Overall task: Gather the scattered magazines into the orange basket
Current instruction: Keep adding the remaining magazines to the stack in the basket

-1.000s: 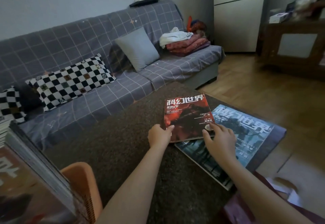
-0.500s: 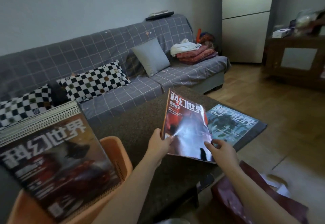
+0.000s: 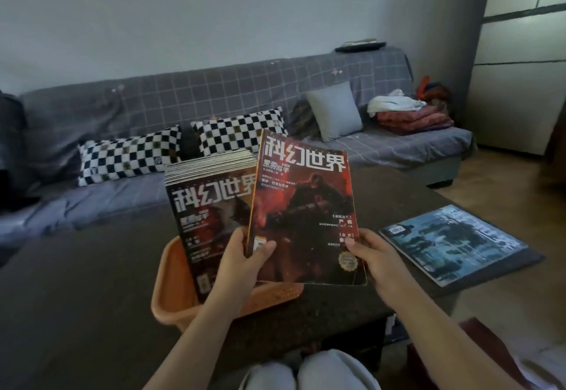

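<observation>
We hold the red magazine (image 3: 303,218) upright over the orange basket (image 3: 171,291), left hand (image 3: 242,262) and right hand (image 3: 372,256) pinching its lower corners; thin, glossy and floppy, we judge it slides in best gripped by both edges beside the stack (image 3: 211,205)
</observation>
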A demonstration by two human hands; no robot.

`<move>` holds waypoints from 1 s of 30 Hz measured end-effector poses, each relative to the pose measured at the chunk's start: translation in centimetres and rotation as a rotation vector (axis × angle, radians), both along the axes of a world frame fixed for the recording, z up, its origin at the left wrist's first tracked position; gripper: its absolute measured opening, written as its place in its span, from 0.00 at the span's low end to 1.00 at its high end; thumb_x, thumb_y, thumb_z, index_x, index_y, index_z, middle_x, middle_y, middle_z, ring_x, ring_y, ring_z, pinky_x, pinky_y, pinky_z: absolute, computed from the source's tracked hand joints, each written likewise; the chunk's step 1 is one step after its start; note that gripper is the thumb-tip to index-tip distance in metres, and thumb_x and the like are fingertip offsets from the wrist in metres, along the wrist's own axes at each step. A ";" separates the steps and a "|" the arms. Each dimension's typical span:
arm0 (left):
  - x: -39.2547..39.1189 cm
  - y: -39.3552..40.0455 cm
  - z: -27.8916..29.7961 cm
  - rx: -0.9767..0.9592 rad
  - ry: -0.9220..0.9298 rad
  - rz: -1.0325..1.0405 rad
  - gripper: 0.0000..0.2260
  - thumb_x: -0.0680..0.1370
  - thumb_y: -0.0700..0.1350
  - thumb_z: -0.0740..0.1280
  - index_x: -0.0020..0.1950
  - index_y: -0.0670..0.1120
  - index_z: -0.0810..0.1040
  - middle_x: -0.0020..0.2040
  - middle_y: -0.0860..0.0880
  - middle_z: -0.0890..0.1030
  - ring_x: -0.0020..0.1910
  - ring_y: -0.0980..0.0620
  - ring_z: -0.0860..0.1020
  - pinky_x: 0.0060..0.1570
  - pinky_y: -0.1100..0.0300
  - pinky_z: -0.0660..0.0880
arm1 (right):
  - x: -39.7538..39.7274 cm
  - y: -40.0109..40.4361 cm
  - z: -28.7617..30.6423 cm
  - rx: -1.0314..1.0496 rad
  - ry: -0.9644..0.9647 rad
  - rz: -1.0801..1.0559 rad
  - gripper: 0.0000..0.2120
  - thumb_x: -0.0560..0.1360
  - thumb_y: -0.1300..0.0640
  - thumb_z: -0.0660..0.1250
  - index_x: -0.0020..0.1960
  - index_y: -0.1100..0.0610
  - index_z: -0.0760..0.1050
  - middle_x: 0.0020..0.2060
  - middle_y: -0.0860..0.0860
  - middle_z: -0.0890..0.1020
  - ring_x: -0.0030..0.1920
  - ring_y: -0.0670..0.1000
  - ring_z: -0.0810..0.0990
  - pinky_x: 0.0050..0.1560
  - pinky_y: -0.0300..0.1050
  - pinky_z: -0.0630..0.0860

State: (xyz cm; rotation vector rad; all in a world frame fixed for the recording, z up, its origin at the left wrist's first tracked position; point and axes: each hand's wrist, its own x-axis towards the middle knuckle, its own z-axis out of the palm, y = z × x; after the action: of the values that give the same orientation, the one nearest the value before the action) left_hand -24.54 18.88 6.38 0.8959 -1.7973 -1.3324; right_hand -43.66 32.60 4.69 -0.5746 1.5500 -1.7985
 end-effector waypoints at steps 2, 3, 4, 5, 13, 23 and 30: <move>2.1 -0.6 0.3 -0.017 0.020 0.019 0.09 0.76 0.50 0.70 0.48 0.65 0.75 0.48 0.56 0.84 0.49 0.55 0.83 0.44 0.57 0.81 | 1.4 -1.4 0.6 -0.016 0.024 0.043 0.09 0.75 0.61 0.66 0.54 0.56 0.77 0.50 0.55 0.84 0.51 0.56 0.82 0.57 0.56 0.76; 3.0 -0.9 0.5 -0.027 0.026 0.035 0.09 0.75 0.53 0.69 0.46 0.69 0.74 0.48 0.59 0.83 0.48 0.57 0.83 0.42 0.58 0.82 | 2.0 -2.1 0.8 -0.017 0.042 0.065 0.09 0.75 0.61 0.66 0.55 0.56 0.76 0.50 0.54 0.84 0.51 0.55 0.82 0.55 0.54 0.76; 3.8 -1.2 0.6 -0.038 0.024 0.056 0.09 0.75 0.56 0.67 0.47 0.73 0.73 0.48 0.62 0.83 0.48 0.60 0.82 0.40 0.60 0.82 | 2.6 -2.7 1.0 -0.014 0.063 0.086 0.09 0.75 0.60 0.66 0.55 0.55 0.76 0.50 0.53 0.84 0.51 0.54 0.82 0.54 0.53 0.77; 4.5 -1.5 0.7 -0.045 0.021 0.084 0.09 0.75 0.58 0.65 0.52 0.73 0.72 0.50 0.64 0.82 0.48 0.62 0.82 0.40 0.61 0.82 | 3.2 -3.5 1.2 -0.009 0.083 0.104 0.09 0.75 0.60 0.66 0.55 0.54 0.76 0.50 0.52 0.84 0.51 0.53 0.82 0.54 0.52 0.77; 7.9 -4.7 -0.8 -0.044 0.022 0.238 0.09 0.77 0.54 0.64 0.57 0.60 0.72 0.56 0.52 0.79 0.53 0.51 0.81 0.45 0.50 0.82 | 5.7 -9.4 1.3 0.074 0.215 0.185 0.11 0.76 0.58 0.65 0.58 0.52 0.74 0.51 0.49 0.82 0.52 0.49 0.81 0.51 0.49 0.78; 7.8 -7.5 -2.9 -0.094 -0.192 0.506 0.12 0.71 0.45 0.75 0.47 0.53 0.74 0.40 0.57 0.80 0.40 0.61 0.78 0.34 0.67 0.72 | 5.8 -14.4 -1.3 0.265 0.703 0.059 0.20 0.73 0.56 0.69 0.64 0.49 0.72 0.53 0.45 0.81 0.53 0.44 0.78 0.50 0.37 0.70; 7.5 -8.1 -3.6 -0.084 -0.249 0.518 0.07 0.72 0.44 0.74 0.39 0.49 0.76 0.40 0.53 0.81 0.38 0.60 0.79 0.31 0.68 0.71 | 6.1 -14.4 -2.9 0.324 0.793 -0.056 0.24 0.71 0.58 0.72 0.65 0.53 0.69 0.48 0.46 0.81 0.49 0.46 0.80 0.47 0.42 0.76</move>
State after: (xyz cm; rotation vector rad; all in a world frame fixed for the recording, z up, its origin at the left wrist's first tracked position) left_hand -16.99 10.79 2.77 1.4117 -1.6259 -0.8378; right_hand -37.52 18.15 1.80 -1.1750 2.3332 -1.3599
